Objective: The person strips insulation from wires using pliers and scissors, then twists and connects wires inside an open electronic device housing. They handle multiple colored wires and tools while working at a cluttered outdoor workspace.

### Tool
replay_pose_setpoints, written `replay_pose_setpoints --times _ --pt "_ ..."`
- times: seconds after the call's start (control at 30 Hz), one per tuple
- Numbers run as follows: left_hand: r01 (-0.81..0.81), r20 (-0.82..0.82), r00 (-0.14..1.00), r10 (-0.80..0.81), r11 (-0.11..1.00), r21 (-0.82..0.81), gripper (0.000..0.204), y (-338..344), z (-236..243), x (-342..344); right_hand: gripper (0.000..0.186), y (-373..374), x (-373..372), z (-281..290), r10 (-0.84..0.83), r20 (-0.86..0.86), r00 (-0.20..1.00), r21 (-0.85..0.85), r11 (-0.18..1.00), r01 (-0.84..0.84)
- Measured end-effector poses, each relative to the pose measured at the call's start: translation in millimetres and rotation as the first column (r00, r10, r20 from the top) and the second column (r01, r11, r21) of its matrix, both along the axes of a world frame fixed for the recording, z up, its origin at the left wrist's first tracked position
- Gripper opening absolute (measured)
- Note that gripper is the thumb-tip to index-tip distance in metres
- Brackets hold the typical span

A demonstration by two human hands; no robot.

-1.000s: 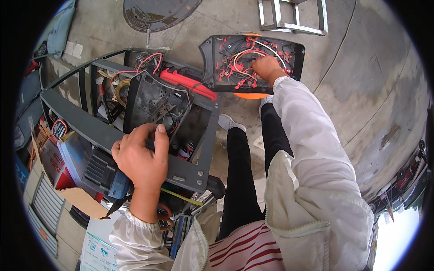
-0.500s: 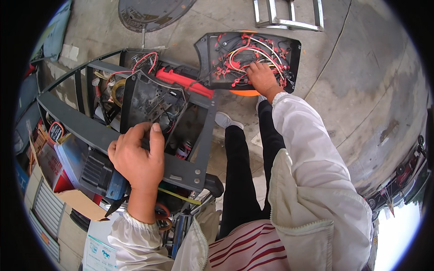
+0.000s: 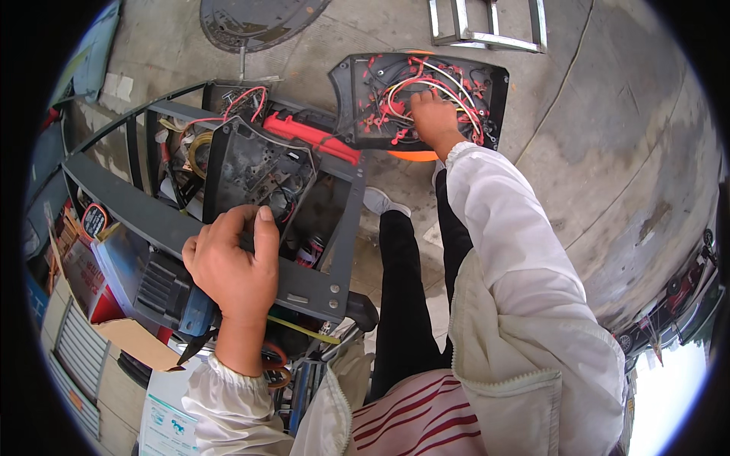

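My right hand [image 3: 435, 118] lies over a black plastic tray [image 3: 498, 99], fingers reaching forward and slightly apart among red, white and black wires [image 3: 395, 95] with red-ended terminals; its fingertips are partly hidden. No held thing shows there. Above the near edge of a dark grey metal cart frame [image 3: 304, 285] is my left hand [image 3: 232, 262], fingers curled and thumb raised beside them. What those fingers hold, if anything, is hidden. Just beyond it sits a dark tray [image 3: 251, 171] with small metal parts and a black piece with thin wires.
A red bar [image 3: 312, 137] lies between the cart and the wire tray. A coil of yellowish tape or wire [image 3: 199, 154] sits in the cart. Left are a blue-and-black tool battery [image 3: 171, 292] and a cardboard flap [image 3: 141, 342]. A metal stool frame [image 3: 487, 34] stands at the far side.
My right hand has moved slightly left and farther into the wire tray, shifting a few wires. My left hand has stayed almost still.
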State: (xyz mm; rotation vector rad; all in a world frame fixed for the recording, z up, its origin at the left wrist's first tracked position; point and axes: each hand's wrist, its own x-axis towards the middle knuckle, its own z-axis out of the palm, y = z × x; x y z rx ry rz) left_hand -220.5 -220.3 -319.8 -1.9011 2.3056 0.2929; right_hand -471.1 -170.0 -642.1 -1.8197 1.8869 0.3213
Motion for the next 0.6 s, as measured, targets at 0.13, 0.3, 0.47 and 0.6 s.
replay_pose_setpoints --times 0.13,0.3,0.47,0.6 --pt "0.02 -0.023 1.0 -0.021 1.0 -0.023 0.02 -1 0 -1 0.039 -10 3 16 0.275 0.133 0.952 -0.397 0.895 -0.203" --pt "0.003 -0.004 1.0 -0.003 1.0 0.021 0.024 -2 2 -2 0.027 -22 -3 16 0.425 0.032 0.905 -0.047 0.905 -0.423" --pt "-0.008 -0.004 1.0 0.008 0.999 0.036 0.026 -2 4 -3 0.02 20 -38 21 0.272 0.037 0.962 -0.272 0.929 -0.252" --pt "-0.015 -0.004 1.0 0.016 0.999 0.043 0.026 -1 5 -4 0.023 34 -46 28 0.24 0.039 0.97 -0.293 0.931 -0.219"
